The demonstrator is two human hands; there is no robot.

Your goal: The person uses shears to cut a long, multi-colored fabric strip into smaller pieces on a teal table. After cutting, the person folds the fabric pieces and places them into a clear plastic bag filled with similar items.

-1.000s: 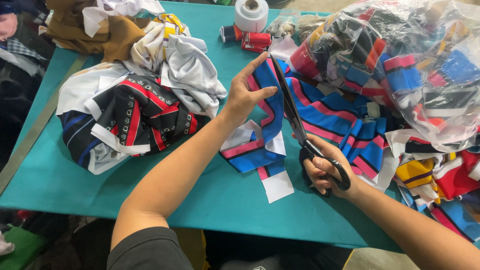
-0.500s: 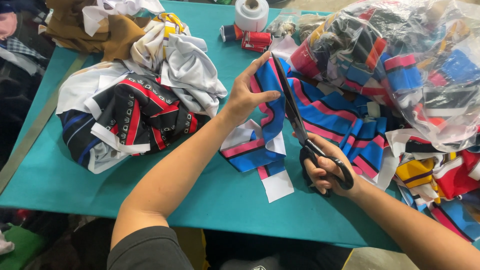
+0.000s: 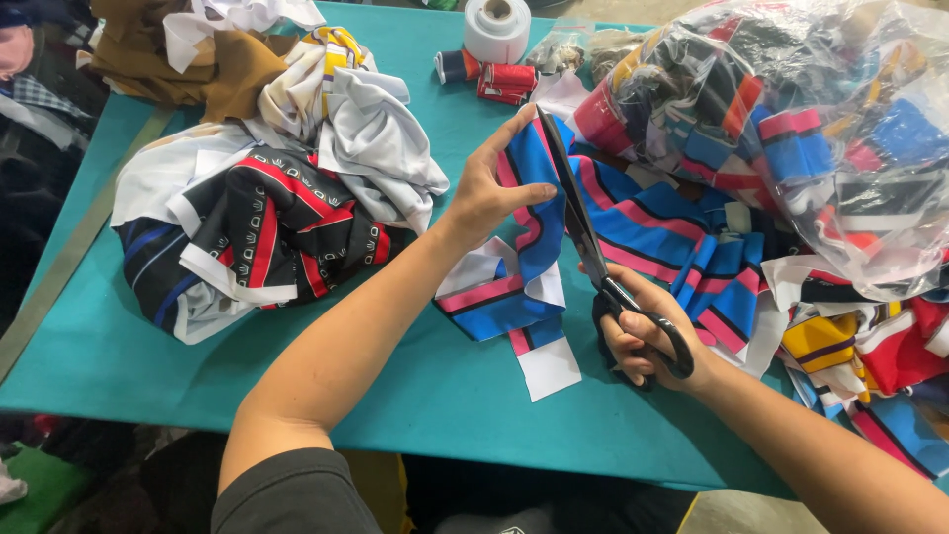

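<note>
A blue fabric strip (image 3: 534, 213) with pink and white stripes lies on the teal table (image 3: 415, 396). My left hand (image 3: 489, 188) pinches and presses this strip from the left. My right hand (image 3: 643, 331) grips the black handles of long scissors (image 3: 583, 242). Their blades point away from me along the strip's right edge, right beside my left fingers. More of the same striped blue fabric (image 3: 672, 237) spreads to the right of the blades.
A heap of black, red and white fabric (image 3: 257, 222) sits at the left, with brown cloth (image 3: 188, 49) behind. A clear plastic bag (image 3: 820, 129) stuffed with coloured pieces fills the right. A white tape roll (image 3: 496, 28) and thread spools (image 3: 489, 77) stand at the back.
The scissors have edged slightly forward along the strip. Both hands hold almost the same places.
</note>
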